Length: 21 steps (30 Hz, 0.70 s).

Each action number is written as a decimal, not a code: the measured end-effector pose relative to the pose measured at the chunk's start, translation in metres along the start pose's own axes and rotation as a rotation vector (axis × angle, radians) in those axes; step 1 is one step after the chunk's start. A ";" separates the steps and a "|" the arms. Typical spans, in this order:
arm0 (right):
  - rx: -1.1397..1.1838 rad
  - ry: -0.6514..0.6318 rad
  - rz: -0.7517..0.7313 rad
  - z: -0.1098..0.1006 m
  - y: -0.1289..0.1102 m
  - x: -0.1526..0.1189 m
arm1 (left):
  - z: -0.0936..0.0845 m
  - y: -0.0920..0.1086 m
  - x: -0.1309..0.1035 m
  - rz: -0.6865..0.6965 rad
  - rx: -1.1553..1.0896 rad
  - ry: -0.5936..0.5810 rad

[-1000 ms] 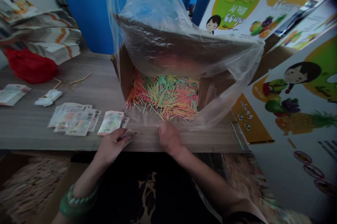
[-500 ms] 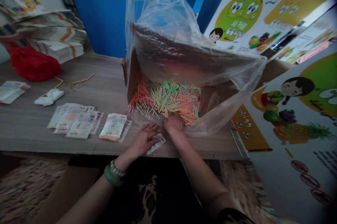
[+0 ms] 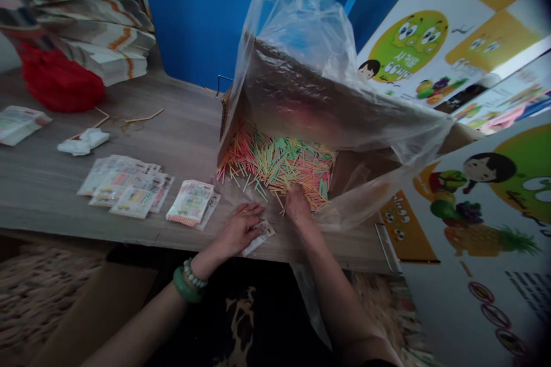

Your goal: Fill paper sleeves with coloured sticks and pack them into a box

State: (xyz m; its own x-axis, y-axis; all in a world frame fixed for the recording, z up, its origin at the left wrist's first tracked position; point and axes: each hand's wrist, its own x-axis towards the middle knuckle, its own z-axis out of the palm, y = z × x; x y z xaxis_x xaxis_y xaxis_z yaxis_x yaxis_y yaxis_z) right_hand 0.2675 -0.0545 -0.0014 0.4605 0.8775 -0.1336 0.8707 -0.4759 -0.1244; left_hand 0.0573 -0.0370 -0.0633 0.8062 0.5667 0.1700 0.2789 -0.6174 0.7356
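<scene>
Thin pink, green and yellow sticks [image 3: 279, 163] lie heaped in a cardboard box on its side, lined with a clear plastic bag [image 3: 310, 28]. At the near edge of the heap is my right hand [image 3: 297, 204], its fingers bent down among the sticks; what they hold, if anything, is hidden. My left hand [image 3: 241, 229] lies on the table with its fingers spread, touching a small printed packet [image 3: 260, 236]. Left of it sit a short stack of filled packets [image 3: 190, 201] and a spread pile of similar packets [image 3: 124, 186].
The wooden table [image 3: 181, 120] holds a red bag [image 3: 60, 80], a crumpled white tissue [image 3: 84, 142], another packet stack [image 3: 19, 124] and piled printed sheets [image 3: 107, 39]. Large printed cartons [image 3: 486, 194] stand at the right. A blue panel [image 3: 193, 16] rises behind.
The view has shifted, so most things sit further right. My right hand has moved slightly right along the heap's edge, and a few sticks now stick out beside it. My left hand stays on the packet.
</scene>
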 end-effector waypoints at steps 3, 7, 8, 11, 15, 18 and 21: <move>0.030 -0.083 -0.016 -0.012 -0.003 -0.001 | 0.000 0.000 0.000 0.003 -0.008 0.014; -0.023 -0.089 -0.163 -0.005 -0.033 -0.004 | -0.001 0.000 0.001 0.027 0.000 0.026; -0.040 -0.087 -0.200 0.000 -0.043 -0.005 | -0.001 0.001 0.002 0.038 -0.002 0.032; -0.071 -0.108 -0.194 0.010 -0.064 -0.005 | -0.002 0.004 0.003 0.057 -0.017 0.055; -0.035 -0.216 -0.153 0.008 -0.067 -0.005 | -0.001 0.005 0.004 0.078 -0.054 0.088; -0.026 -0.230 -0.280 0.003 -0.060 -0.008 | 0.001 0.004 0.002 0.091 -0.082 0.127; -0.062 -0.213 -0.329 0.001 -0.059 -0.007 | 0.004 0.004 -0.001 0.078 -0.085 0.149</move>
State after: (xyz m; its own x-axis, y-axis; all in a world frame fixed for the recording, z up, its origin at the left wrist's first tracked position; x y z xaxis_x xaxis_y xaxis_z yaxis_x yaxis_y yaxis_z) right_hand 0.2124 -0.0325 0.0056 0.1150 0.9475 -0.2984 0.9776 -0.1612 -0.1353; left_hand 0.0598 -0.0420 -0.0633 0.7356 0.5975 0.3191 0.1685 -0.6177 0.7682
